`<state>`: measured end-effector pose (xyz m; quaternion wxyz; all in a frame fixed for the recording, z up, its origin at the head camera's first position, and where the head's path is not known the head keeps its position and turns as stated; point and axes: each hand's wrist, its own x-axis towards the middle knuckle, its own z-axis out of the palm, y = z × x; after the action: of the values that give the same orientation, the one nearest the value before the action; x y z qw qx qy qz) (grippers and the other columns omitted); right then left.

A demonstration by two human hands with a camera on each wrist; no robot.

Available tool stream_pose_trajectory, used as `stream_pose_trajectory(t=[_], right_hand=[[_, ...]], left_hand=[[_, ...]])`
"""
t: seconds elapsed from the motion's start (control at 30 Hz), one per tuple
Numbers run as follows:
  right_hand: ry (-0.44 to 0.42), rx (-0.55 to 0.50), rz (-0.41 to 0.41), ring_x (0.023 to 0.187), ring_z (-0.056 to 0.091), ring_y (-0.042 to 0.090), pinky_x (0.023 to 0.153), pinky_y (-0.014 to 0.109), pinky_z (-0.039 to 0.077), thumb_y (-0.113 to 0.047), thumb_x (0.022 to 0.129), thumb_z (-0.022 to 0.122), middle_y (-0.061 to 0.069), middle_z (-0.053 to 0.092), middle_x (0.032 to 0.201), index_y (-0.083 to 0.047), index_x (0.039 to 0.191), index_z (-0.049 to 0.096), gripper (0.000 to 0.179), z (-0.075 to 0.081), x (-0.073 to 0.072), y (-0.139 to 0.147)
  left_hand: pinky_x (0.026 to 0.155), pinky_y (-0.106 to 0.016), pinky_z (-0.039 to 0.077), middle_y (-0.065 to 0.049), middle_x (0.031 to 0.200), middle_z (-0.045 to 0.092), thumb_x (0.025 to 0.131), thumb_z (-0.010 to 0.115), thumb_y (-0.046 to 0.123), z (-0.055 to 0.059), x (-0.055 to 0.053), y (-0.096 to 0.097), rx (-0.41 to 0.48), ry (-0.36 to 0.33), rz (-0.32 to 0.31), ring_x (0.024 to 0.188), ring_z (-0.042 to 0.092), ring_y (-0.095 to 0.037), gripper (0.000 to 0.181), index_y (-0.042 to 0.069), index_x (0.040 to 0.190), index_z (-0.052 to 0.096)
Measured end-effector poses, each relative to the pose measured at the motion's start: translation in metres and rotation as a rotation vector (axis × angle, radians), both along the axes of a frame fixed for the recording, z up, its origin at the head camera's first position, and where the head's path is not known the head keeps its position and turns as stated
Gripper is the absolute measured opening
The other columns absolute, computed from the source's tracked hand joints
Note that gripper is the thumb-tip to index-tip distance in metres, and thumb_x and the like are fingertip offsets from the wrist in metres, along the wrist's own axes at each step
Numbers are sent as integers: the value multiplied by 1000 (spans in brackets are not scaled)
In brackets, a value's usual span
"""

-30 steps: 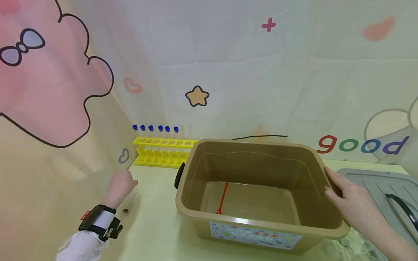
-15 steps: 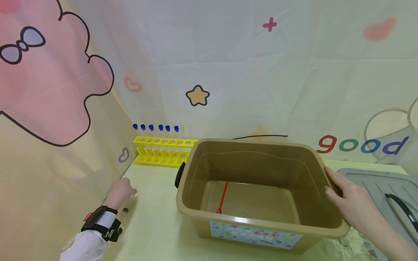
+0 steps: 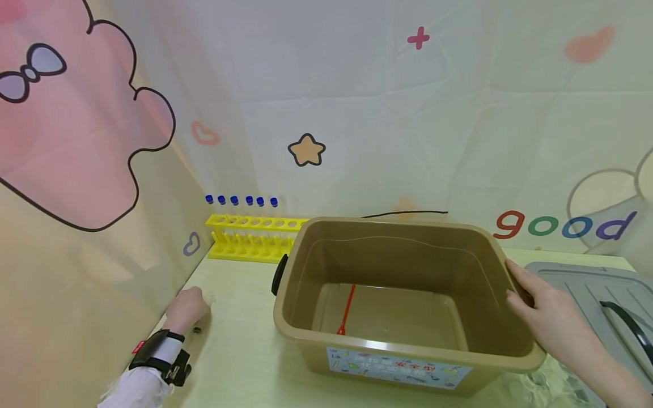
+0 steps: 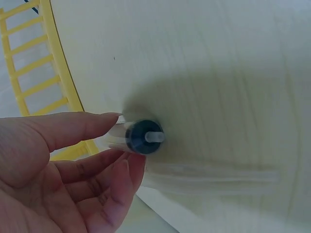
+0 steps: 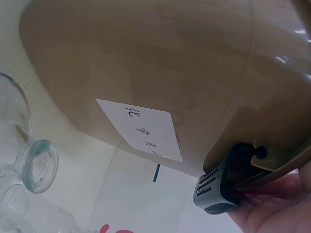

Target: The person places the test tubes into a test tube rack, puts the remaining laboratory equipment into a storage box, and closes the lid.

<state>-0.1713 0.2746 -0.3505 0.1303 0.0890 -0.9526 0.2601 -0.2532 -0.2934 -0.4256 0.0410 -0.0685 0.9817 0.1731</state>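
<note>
My left hand [image 3: 189, 309] is low over the left side of the table. In the left wrist view its thumb and fingers pinch a small clear tube with a dark stopper [image 4: 144, 137], from which a pale nub sticks out. A long translucent strip [image 4: 218, 180] lies beside it; its kind is unclear. At the table's right, my right hand [image 3: 553, 314] grips the end rim and handle [image 5: 218, 187] of a brown plastic storage bin [image 3: 408, 345]. The bin stands without a lid, and a thin red plastic stick with a spoon-like end [image 3: 347, 309] lies inside.
A yellow test tube rack [image 3: 250, 252] stands at the back left, partly behind the bin, with several blue caps [image 3: 234, 200] above it. A grey lid [image 3: 576, 280] lies at the right. Clear glassware [image 5: 39, 165] sits beside the bin's right end.
My left hand has come down and slightly nearer, to the dark stopper on the table. The right hand and the bin have stayed where they were.
</note>
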Motion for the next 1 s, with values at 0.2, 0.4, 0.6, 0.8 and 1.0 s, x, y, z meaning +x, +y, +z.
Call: stream_pose_trajectory(t=[0.2,0.4,0.6,0.8,1.0], right_hand=[[6,2,0,104,38,53,77,61,33,-11,91,49,37,39,122,6,137,28,53,-1,0,0],[16,0,-2,103,39,53,77,60,33,-10,90,49,37,40,121,6,136,29,52,-1,0,-1],[25,0,-10,102,41,52,76,59,34,-9,90,49,37,41,120,7,135,31,51,0,0,-1],[7,3,-19,103,40,52,77,59,33,-11,90,48,37,40,121,5,136,31,52,1,1,-3],[9,-3,-15,102,41,52,76,59,34,-10,90,48,37,40,121,6,136,30,51,1,2,-3]], left_hand=[[43,-26,33,-12,66,44,68,55,0,-2,-1,-1,25,9,4,58,46,-25,12,-2,68,43],[41,-24,35,-10,61,45,74,59,1,9,-3,6,58,63,-35,47,46,-19,15,-6,70,46],[41,-23,32,-3,48,41,77,59,1,30,-9,18,97,87,-68,40,40,-14,24,1,57,46],[44,-24,32,-1,46,39,78,58,2,54,-14,27,97,81,-71,41,40,-13,29,6,53,45],[43,-24,29,0,47,36,79,57,2,85,-15,39,110,155,-88,41,36,-12,30,7,52,43]])
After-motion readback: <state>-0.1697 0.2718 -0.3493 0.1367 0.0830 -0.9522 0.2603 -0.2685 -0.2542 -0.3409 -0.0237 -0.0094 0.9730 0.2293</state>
